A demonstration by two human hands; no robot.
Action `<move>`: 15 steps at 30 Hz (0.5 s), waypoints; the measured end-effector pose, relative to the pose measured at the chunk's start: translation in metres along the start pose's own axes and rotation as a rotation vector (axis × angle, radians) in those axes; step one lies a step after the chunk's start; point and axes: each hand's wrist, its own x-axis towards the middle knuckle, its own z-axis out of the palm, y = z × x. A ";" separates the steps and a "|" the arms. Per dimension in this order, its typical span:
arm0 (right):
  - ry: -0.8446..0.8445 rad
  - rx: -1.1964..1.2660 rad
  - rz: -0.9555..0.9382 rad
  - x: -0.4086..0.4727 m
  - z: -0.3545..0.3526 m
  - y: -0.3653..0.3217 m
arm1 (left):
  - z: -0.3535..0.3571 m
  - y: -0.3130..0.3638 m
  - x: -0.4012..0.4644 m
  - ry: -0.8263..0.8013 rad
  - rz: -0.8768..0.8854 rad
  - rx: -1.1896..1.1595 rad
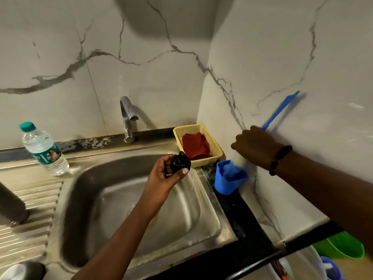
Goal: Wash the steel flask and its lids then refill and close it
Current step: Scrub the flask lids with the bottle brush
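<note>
My left hand (167, 174) holds a small black flask lid (180, 163) over the steel sink (212, 215), fingers curled round it. My right hand (256, 146) grips a blue-handled bottle brush (280, 110) whose white bristle end dips into a blue cup (226, 183) at the sink's right corner. The dark steel flask (11, 207) lies at the left edge on the ribbed drainboard, partly cut off. A rounded steel lid (22, 270) shows at the bottom left corner.
A clear water bottle (43, 151) with a green cap leans at the back left. The tap (127, 118) stands behind the basin. A yellow basket (198, 144) holds a red cloth. A green tub (343, 247) sits lower right.
</note>
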 end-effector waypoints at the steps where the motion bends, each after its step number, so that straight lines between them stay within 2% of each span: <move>1: 0.004 0.000 0.029 -0.003 -0.011 0.008 | -0.001 0.000 0.000 0.013 0.000 -0.016; 4: 0.040 0.018 0.115 -0.013 -0.046 0.034 | -0.003 0.004 0.000 0.039 0.015 -0.061; 8: 0.236 0.182 0.192 -0.024 -0.077 0.051 | -0.010 0.009 -0.001 0.065 0.062 -0.087; 15: 0.496 1.090 0.299 -0.013 -0.086 -0.003 | -0.035 0.022 -0.001 0.176 0.141 -0.097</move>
